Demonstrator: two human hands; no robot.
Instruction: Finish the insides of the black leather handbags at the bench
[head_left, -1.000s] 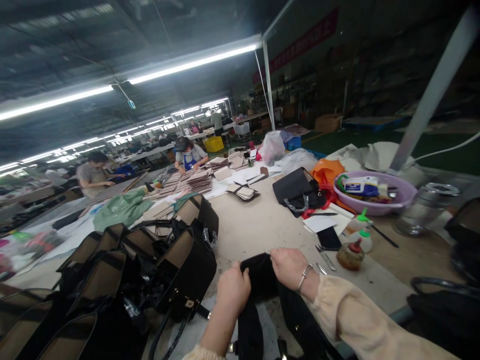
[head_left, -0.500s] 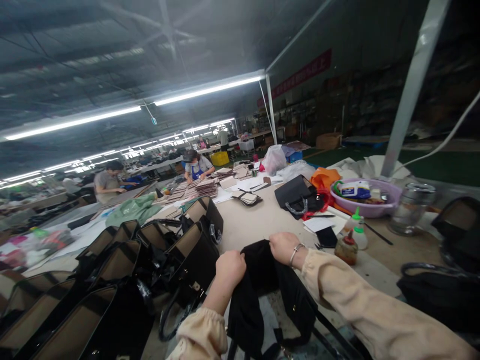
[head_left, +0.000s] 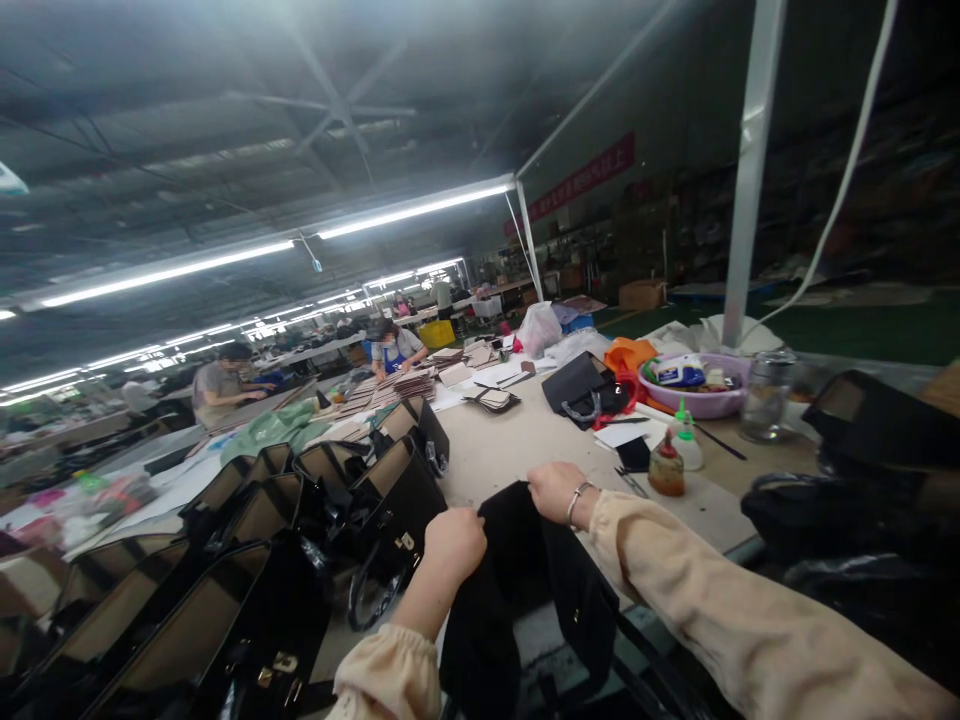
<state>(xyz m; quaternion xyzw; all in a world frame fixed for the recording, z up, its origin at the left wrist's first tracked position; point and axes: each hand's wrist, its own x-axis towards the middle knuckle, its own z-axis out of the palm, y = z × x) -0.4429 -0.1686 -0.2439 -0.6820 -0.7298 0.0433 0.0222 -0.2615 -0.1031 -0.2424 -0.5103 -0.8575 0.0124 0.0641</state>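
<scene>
A black bag (head_left: 480, 610) hangs between my two hands near the table's front edge. My left hand (head_left: 455, 543) is closed on its upper left edge, with the fingertips tucked out of sight. On the far right corner of the same edge, my right hand (head_left: 559, 490) pinches the black material; a metal bracelet circles that wrist. The bag's black sides drop below my hands, and dark straps trail at lower right. Just left of my left hand stands a finished-looking black handbag (head_left: 397, 510) with a gold clasp and tan lining.
Several open black handbags (head_left: 225, 620) crowd the left. At right stand a red-capped glue bottle (head_left: 666, 468), a green-capped bottle (head_left: 686, 445), a purple basin (head_left: 701, 400) and a glass jar (head_left: 766, 400). Another black bag (head_left: 577, 388) lies further back. Co-workers (head_left: 394, 350) sit beyond, by stacked pieces.
The view has turned slightly right and up, so surroundings sit further left at the right side. Both hands keep their grip on the black bag, which hangs a little differently.
</scene>
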